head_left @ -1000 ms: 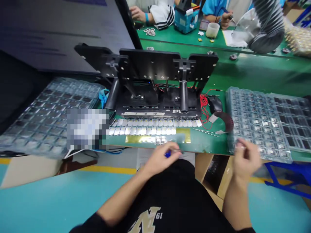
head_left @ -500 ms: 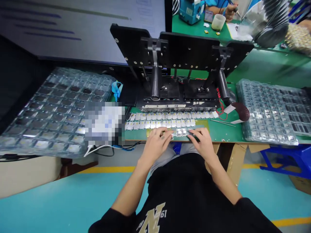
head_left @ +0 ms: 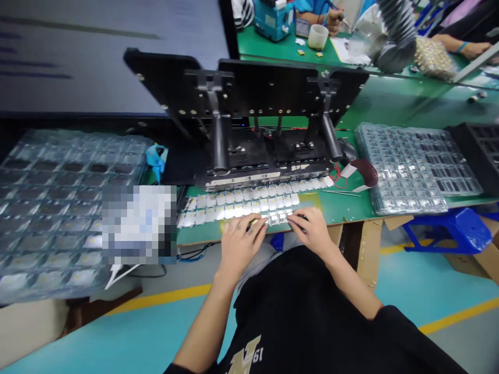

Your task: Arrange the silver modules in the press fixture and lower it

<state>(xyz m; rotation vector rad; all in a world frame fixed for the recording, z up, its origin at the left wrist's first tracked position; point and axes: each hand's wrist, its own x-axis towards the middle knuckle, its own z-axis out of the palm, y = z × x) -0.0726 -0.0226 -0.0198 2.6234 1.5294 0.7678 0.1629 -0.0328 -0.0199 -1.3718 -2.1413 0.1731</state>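
At the front edge of the green bench mat point(head_left: 343, 210), the left hand point(head_left: 242, 245) and right hand point(head_left: 312, 232) rest just either side of a cluster of small metal components point(head_left: 277, 218), beneath rows of white-topped modules point(head_left: 237, 205). Fingers on both hands sit together, slightly curled; any grip cannot be determined.

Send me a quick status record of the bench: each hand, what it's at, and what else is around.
Left hand: at the small metal parts, grip unclear.
Right hand: at the same small metal parts from the other side, grip unclear.
Beyond hands: rows of silver components on the green bench.
Around: black fixture, clear blister trays, tweezers, red wires.
Nearby: a co-worker's hand at the far bench.
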